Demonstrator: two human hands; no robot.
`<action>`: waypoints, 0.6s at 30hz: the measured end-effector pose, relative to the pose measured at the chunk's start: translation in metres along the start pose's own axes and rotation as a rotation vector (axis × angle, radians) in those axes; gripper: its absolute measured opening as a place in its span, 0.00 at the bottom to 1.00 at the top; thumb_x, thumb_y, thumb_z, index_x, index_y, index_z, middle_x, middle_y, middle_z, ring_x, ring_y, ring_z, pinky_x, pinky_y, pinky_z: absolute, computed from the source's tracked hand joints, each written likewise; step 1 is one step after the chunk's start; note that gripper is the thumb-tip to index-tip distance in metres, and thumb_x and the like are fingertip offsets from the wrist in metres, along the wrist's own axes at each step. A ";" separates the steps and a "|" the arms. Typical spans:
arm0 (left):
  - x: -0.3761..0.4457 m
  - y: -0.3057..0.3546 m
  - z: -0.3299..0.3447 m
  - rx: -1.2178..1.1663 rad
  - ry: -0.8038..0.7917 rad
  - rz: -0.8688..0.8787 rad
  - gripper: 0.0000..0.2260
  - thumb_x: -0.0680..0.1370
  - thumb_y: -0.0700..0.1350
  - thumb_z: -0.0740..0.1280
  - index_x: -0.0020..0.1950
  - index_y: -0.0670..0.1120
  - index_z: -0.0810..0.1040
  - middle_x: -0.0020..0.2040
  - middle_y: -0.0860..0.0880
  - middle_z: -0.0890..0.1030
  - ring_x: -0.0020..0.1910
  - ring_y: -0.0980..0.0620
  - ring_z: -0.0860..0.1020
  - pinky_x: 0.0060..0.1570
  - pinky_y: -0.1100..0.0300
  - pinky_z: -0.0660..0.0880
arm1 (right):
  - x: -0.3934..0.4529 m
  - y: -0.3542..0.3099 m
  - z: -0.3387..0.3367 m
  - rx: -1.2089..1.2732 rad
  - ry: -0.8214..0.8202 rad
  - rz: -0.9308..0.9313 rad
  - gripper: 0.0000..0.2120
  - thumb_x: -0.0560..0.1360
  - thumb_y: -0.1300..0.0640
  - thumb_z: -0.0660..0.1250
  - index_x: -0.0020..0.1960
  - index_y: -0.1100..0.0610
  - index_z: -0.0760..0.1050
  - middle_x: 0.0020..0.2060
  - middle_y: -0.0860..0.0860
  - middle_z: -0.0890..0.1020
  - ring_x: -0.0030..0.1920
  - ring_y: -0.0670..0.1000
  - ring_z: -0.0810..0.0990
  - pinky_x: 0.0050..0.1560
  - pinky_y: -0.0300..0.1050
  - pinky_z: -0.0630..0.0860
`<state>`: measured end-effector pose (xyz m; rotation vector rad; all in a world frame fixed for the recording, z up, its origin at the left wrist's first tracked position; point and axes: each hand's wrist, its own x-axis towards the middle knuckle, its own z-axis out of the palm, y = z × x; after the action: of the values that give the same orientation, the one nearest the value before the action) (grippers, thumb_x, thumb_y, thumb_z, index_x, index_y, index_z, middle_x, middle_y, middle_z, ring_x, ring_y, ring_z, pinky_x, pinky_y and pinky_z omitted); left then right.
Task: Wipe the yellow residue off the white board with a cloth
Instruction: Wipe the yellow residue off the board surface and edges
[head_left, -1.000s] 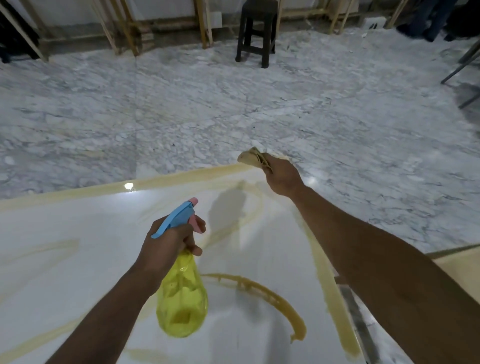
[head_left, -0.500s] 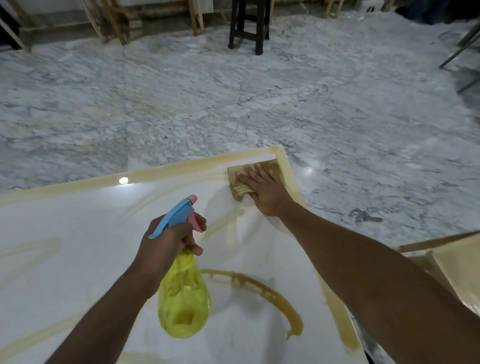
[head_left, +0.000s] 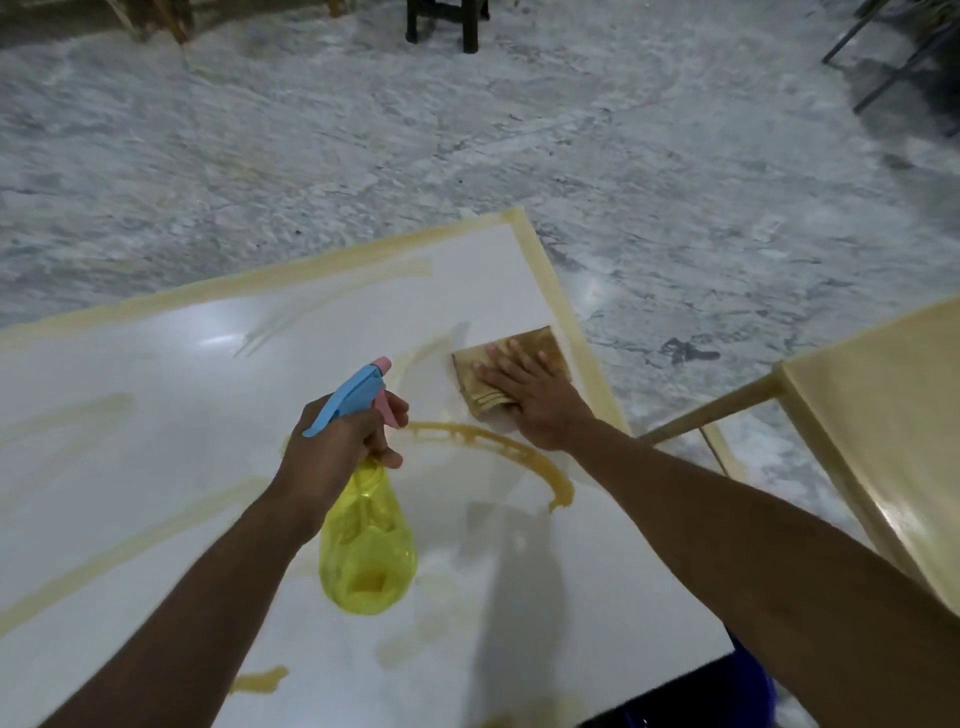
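Observation:
The white board (head_left: 171, 415) lies flat before me, with yellow bands along its far and right edges. A thick curved line of yellow residue (head_left: 514, 454) crosses its middle, and fainter smears lie to the left and near me. My right hand (head_left: 535, 395) presses flat, fingers spread, on a folded, stained cloth (head_left: 519, 364) near the board's right edge. Just above the curved line, the strip behind the cloth looks clean. My left hand (head_left: 337, 447) grips a yellow spray bottle (head_left: 366, 545) with a blue and pink trigger head, held above the board.
A yellow-coated table (head_left: 883, 415) with a slanted leg stands close at the right. Grey marble floor (head_left: 467, 156) lies beyond the board. A dark stool (head_left: 441, 21) stands at the far middle, with wooden frames at the far left and dark metal legs at the far right.
My right hand laid the cloth flat at the board's far right corner and dragged it toward me along the right edge, leaving a cleaner strip. The left hand kept the bottle nearly still.

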<state>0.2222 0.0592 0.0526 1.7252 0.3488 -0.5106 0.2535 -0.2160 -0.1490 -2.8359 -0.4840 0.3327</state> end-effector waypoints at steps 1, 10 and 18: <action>-0.007 -0.004 0.001 -0.002 -0.010 0.006 0.18 0.71 0.27 0.58 0.51 0.40 0.83 0.51 0.40 0.85 0.33 0.46 0.81 0.33 0.63 0.80 | -0.013 -0.004 0.005 -0.002 0.006 0.002 0.29 0.80 0.45 0.51 0.82 0.44 0.55 0.82 0.48 0.56 0.82 0.56 0.51 0.78 0.61 0.52; -0.075 -0.044 0.008 0.028 -0.088 0.026 0.18 0.71 0.26 0.56 0.56 0.31 0.80 0.49 0.43 0.83 0.41 0.41 0.78 0.32 0.63 0.79 | -0.141 -0.049 0.033 0.051 -0.015 0.036 0.33 0.81 0.54 0.57 0.82 0.42 0.50 0.83 0.45 0.49 0.82 0.53 0.43 0.80 0.58 0.45; -0.136 -0.070 0.015 0.086 -0.162 0.035 0.16 0.72 0.26 0.56 0.49 0.35 0.82 0.50 0.39 0.82 0.41 0.42 0.77 0.31 0.64 0.79 | -0.239 -0.074 0.055 0.023 -0.086 0.072 0.31 0.82 0.51 0.53 0.82 0.41 0.46 0.83 0.44 0.46 0.83 0.53 0.41 0.81 0.56 0.44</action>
<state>0.0689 0.0654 0.0607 1.7563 0.1829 -0.6438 -0.0026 -0.2211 -0.1376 -2.8312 -0.3923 0.4720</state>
